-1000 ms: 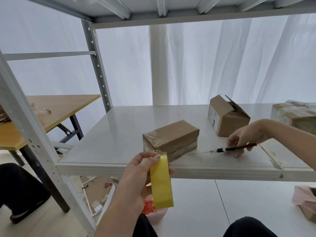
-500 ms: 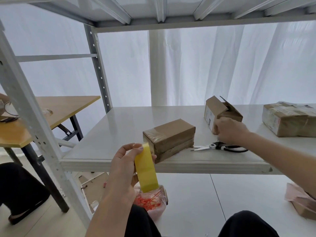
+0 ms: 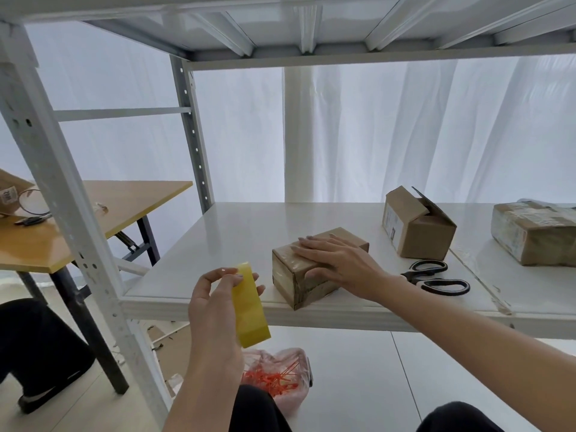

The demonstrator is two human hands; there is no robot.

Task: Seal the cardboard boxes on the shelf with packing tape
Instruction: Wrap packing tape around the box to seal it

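Note:
A small taped cardboard box (image 3: 293,283) lies near the front edge of the white shelf (image 3: 224,244). My right hand (image 3: 333,260) rests flat on its top, fingers straight, thumb against the near side. My left hand (image 3: 215,294) holds a roll of yellow packing tape (image 3: 251,307) just in front of the shelf edge, left of the box. An open-flapped cardboard box (image 3: 417,229) stands further back on the right. A larger taped box (image 3: 536,235) sits at the far right.
Black-handled scissors (image 3: 436,277) lie on the shelf right of my wrist. A bag of red ties (image 3: 277,378) lies on the lower shelf. A wooden table (image 3: 93,210) stands to the left, beyond the shelf's upright post (image 3: 62,194).
My right hand put the scissors down on the shelf and moved left onto the top of the small taped box. My left hand kept hold of the tape roll.

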